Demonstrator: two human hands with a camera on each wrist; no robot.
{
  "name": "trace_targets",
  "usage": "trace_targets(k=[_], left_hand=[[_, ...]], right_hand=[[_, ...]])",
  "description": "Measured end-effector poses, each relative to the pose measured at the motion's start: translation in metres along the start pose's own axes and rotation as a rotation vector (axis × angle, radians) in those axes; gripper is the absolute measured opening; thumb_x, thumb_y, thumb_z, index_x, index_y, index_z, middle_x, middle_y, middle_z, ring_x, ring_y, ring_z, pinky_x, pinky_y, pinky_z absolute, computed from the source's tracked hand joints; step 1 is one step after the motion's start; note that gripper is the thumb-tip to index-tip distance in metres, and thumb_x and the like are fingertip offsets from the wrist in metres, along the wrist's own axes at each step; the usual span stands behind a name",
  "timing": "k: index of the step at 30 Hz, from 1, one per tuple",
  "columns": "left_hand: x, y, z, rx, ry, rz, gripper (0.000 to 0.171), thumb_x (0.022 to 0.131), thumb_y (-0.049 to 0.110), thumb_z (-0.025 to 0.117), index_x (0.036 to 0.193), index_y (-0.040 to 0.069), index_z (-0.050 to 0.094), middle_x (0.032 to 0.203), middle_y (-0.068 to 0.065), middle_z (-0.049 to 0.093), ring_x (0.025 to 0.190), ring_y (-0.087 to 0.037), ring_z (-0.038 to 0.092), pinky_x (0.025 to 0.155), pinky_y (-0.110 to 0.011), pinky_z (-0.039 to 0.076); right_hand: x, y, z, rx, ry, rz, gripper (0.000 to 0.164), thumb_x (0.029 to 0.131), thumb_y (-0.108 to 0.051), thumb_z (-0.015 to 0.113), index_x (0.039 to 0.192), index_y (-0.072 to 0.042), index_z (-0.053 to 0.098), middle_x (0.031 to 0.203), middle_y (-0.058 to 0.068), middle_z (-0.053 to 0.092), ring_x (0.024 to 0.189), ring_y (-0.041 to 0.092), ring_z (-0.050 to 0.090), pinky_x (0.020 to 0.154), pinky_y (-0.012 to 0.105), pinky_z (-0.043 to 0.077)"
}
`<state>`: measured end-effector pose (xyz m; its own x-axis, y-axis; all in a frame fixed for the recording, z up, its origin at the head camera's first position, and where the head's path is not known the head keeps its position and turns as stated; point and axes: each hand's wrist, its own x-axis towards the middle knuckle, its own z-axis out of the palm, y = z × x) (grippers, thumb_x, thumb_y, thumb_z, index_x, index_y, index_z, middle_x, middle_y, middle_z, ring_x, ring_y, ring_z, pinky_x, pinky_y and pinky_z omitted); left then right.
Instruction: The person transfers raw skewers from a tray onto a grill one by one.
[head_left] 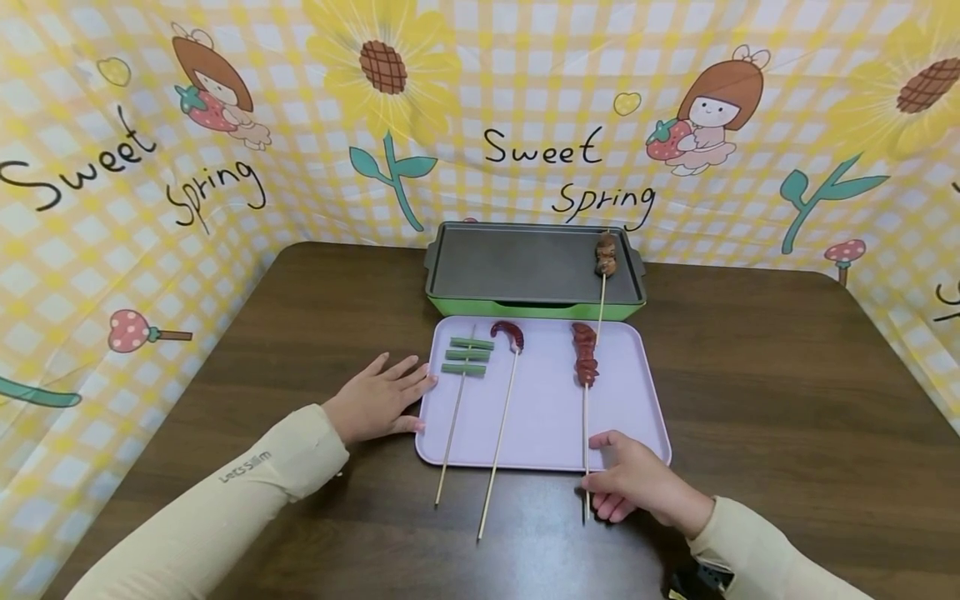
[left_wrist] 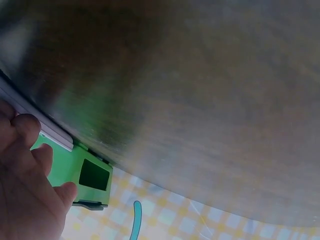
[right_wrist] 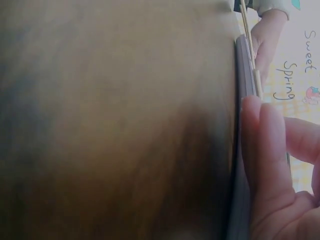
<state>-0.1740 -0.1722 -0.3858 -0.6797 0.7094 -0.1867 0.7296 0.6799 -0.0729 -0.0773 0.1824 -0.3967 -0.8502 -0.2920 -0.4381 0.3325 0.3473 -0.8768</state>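
Note:
My left hand (head_left: 378,402) lies with its fingers spread and straight against the left edge of the lilac tray (head_left: 543,429). My right hand (head_left: 637,477) is at the tray's front right, pinching the stick of a dark-red meat skewer (head_left: 585,357) near its lower end, thumb across the stick. The meat end lies on the tray. To the left lie a skewer of green vegetable pieces (head_left: 467,356) and one with a curled dark-red shrimp-like piece (head_left: 510,333); both sticks jut over the tray's front rim.
Behind the tray stands a green grill with a dark flat plate (head_left: 510,262). A browned meat skewer (head_left: 605,257) lies on its right side, stick reaching over the tray. A dark object (head_left: 699,581) is by my right sleeve. Patterned cloth (head_left: 517,100) borders the brown table (head_left: 337,308).

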Motion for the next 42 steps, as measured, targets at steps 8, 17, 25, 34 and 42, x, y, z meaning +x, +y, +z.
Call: trace_targets(k=[8,17,25,34,42], left_hand=[[-0.001,0.001,0.001,0.001,-0.01,-0.007,0.065,0.095,0.047,0.05,0.143,0.003,0.045,0.147,-0.016,0.041,0.138,-0.035,0.032,0.108,-0.058,0.023],[-0.001,0.001,0.0,0.004,-0.005,-0.008,0.064,0.095,0.047,0.05,0.142,0.003,0.045,0.147,-0.016,0.041,0.138,-0.034,0.032,0.108,-0.058,0.023],[0.0,0.002,0.0,0.004,-0.007,-0.007,0.065,0.095,0.047,0.05,0.143,0.004,0.044,0.147,-0.015,0.041,0.138,-0.034,0.032,0.108,-0.058,0.023],[-0.004,0.001,-0.002,-0.021,0.011,-0.018,0.065,0.094,0.047,0.051,0.142,0.003,0.045,0.146,-0.016,0.042,0.137,-0.035,0.033,0.107,-0.059,0.024],[-0.002,0.001,0.002,0.006,0.006,-0.019,0.067,0.094,0.05,0.049,0.143,0.005,0.045,0.147,-0.014,0.042,0.138,-0.034,0.032,0.108,-0.058,0.022]], right_hand=[[-0.001,0.001,0.005,0.052,-0.005,0.0,0.059,0.082,0.003,0.065,0.128,0.014,0.029,0.059,0.006,0.061,0.047,0.01,0.059,0.044,0.025,0.05],[0.0,0.002,0.007,0.121,0.018,-0.034,0.058,0.077,0.013,0.055,0.129,0.015,0.028,0.069,0.012,0.065,0.058,0.014,0.062,0.053,0.027,0.054],[-0.001,0.004,0.006,0.168,0.027,-0.026,0.057,0.082,0.015,0.054,0.131,0.018,0.026,0.073,0.014,0.066,0.063,0.015,0.064,0.058,0.028,0.055],[-0.008,0.001,0.002,0.162,0.008,-0.017,0.058,0.082,0.014,0.053,0.133,0.017,0.027,0.073,0.014,0.067,0.062,0.014,0.064,0.056,0.026,0.055],[-0.011,0.001,0.004,0.219,-0.03,-0.027,0.059,0.082,0.014,0.053,0.134,0.017,0.026,0.073,0.013,0.067,0.061,0.014,0.063,0.056,0.025,0.054]])
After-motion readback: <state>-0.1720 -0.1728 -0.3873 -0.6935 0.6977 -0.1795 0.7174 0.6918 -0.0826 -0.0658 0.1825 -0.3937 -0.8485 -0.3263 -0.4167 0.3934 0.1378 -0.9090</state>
